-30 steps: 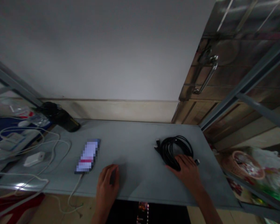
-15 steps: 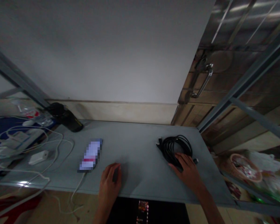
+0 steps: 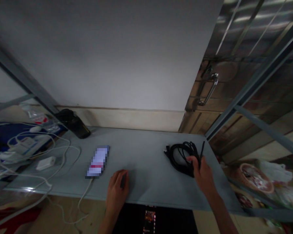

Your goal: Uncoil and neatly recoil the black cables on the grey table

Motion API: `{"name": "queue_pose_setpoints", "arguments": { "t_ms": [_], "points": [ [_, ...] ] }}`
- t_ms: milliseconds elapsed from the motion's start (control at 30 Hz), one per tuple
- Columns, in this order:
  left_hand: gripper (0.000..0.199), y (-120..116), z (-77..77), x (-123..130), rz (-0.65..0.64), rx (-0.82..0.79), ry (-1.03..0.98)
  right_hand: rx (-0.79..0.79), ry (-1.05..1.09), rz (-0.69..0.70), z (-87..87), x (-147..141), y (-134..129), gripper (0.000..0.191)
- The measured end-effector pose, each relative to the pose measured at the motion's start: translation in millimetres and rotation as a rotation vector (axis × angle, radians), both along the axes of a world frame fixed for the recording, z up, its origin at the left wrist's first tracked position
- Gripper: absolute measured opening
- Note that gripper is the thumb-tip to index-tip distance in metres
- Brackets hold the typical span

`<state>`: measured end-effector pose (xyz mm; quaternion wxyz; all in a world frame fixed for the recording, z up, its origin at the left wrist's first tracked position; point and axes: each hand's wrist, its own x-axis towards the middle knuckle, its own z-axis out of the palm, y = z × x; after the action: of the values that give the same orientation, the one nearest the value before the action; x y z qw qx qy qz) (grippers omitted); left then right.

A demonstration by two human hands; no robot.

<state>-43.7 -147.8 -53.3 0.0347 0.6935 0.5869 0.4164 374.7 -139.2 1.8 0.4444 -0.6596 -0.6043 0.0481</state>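
A coiled black cable lies on the right half of the grey tabletop, a connector at its left side. At the coil's right side my right hand is closed on part of the cable. A thin, stiff-looking black end sticks up past its fingers; I cannot make out whether it is a plug or a strap. My left hand rests near the front edge with fingers loosely curled. A dark gap shows between its thumb and fingers, and I see no object in it. Left of it lies a phone with a lit, blurred screen.
A black bottle lies against the frame at the back left. White cables, a white charger and a clear plastic bottle crowd the left end. Metal posts bound both sides. A basket stands low at right.
My right hand has turned from lying over the coil to gripping its right side, raising a thin black end. The view has shifted slightly; my left hand keeps its curled pose.
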Motion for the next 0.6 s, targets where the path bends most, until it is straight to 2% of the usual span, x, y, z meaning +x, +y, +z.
{"name": "queue_pose_setpoints", "arguments": {
  "t_ms": [133,267,367,467,533,600],
  "points": [
    [0.021,-1.4,1.6,0.6,-0.002,-0.017,-0.018,0.016,0.183,-0.030,37.1,-3.6,-8.0,0.060],
    [0.023,-1.6,2.5,-0.8,-0.013,-0.031,-0.053,0.045,0.359,-0.021,73.6,-18.7,-27.1,0.057],
    [0.028,-0.7,7.9,-1.3,-0.065,-0.057,-0.083,0.111,0.605,0.052,89.2,-36.7,-43.3,0.056],
    [0.032,-7.1,23.7,6.4,-0.181,-0.111,-0.111,0.136,0.895,0.183,85.4,-62.1,-59.3,0.053],
    [0.032,-19.9,38.5,18.3,-0.270,-0.204,-0.160,0.078,0.962,0.215,70.9,-84.6,-70.7,0.049],
    [0.038,-39.0,51.9,34.1,-0.361,-0.359,-0.267,0.002,0.922,0.158,49.2,-109.4,-83.3,0.044]
  ]
}}
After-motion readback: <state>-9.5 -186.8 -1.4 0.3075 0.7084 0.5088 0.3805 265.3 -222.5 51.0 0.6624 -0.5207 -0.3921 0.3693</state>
